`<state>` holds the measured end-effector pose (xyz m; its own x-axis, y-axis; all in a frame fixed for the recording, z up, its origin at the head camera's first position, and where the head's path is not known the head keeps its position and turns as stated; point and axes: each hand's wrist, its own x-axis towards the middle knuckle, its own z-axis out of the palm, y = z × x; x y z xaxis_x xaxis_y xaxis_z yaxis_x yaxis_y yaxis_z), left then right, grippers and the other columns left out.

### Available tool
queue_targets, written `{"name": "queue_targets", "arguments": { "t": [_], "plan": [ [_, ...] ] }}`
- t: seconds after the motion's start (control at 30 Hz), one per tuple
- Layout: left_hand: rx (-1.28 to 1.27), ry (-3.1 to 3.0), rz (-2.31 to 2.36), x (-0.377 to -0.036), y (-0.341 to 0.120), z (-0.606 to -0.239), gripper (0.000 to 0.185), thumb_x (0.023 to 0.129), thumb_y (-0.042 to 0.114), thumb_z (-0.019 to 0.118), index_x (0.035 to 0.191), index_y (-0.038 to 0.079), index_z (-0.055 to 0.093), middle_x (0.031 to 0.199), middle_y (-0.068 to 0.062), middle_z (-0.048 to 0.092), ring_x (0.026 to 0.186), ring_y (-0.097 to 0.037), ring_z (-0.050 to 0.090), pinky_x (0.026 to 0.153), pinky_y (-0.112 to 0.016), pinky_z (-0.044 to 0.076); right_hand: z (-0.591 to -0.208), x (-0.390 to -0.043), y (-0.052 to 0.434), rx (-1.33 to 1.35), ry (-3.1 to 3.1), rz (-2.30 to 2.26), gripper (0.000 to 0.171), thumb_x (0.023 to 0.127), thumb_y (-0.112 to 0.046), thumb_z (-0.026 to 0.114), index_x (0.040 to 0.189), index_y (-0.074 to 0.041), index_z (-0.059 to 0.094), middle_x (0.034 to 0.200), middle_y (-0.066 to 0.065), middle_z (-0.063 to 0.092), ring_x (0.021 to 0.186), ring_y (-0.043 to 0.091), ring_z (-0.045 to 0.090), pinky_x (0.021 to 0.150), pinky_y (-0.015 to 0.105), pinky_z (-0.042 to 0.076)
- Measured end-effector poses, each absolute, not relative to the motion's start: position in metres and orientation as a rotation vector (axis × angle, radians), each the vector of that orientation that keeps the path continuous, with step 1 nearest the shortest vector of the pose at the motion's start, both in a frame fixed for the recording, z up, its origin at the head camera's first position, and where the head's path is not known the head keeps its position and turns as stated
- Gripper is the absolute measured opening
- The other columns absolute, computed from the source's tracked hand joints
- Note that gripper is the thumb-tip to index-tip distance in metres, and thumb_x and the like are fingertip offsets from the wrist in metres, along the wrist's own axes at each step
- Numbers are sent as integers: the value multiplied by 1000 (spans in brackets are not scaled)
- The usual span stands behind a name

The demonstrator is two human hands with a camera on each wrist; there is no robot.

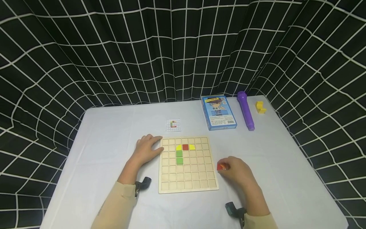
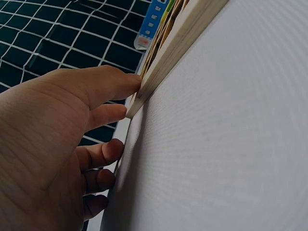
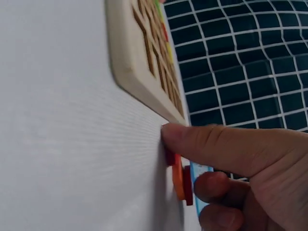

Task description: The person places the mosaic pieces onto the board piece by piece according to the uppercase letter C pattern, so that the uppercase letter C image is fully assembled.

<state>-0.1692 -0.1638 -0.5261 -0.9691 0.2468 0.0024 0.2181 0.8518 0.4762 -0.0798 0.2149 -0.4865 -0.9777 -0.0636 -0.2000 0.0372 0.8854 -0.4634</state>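
Observation:
A square wooden grid board (image 1: 188, 176) lies on the white table. In its cells sit a red tile (image 1: 185, 147), a yellow tile (image 1: 178, 147) on its left, another yellow tile (image 1: 192, 147) on its right, and two green tiles (image 1: 179, 157) below the left yellow one. At the board's upper left edge my left hand (image 1: 145, 149) rests its thumb and index finger against the wood, other fingers loosely bent. Just right of the board, my right hand (image 1: 235, 170) pinches a small bunch of red and orange tiles (image 3: 178, 180), partly hidden by the thumb.
Behind the board lies a small pattern card (image 1: 173, 125). A blue box (image 1: 218, 113), a purple stick (image 1: 246, 111) with a rounded head and a yellow block (image 1: 260, 107) are at the back right. Dark grid-patterned curtains (image 1: 143, 47) surround the table.

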Motion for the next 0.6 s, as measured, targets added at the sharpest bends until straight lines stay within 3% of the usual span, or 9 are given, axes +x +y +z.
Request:
{"name": "queue_targets", "arguments": {
  "t": [0.17,0.27,0.4,0.6],
  "plan": [
    [361,2974,750,-170,-163,-527,59,93,46,72,143,17,62,106,-2,57,93,-22,46,86,-41,36,-486,-80,212,-16,2919,-622,21,83,-28,85,89,-11,74,74,-1,60,70,20,54,65,38,45],
    [359,2976,759,-170,-163,-527,59,93,47,72,143,17,62,105,-2,57,93,-21,46,86,-41,36,-485,-79,215,1,2938,-620,17,87,-23,80,96,-10,75,78,1,62,73,21,57,67,41,49],
    [366,2969,762,-170,-164,-528,59,93,47,71,143,17,62,107,-2,58,94,-22,46,87,-41,36,-484,-76,218,-9,2875,-675,24,85,-6,75,109,-11,78,94,4,68,86,24,60,83,49,52],
    [370,2976,763,-170,-164,-529,58,93,46,72,142,17,62,105,-2,57,92,-21,46,86,-41,36,-485,-76,218,18,2878,-617,12,83,-18,82,88,-10,74,77,1,60,73,21,55,70,42,49]
  ]
}}
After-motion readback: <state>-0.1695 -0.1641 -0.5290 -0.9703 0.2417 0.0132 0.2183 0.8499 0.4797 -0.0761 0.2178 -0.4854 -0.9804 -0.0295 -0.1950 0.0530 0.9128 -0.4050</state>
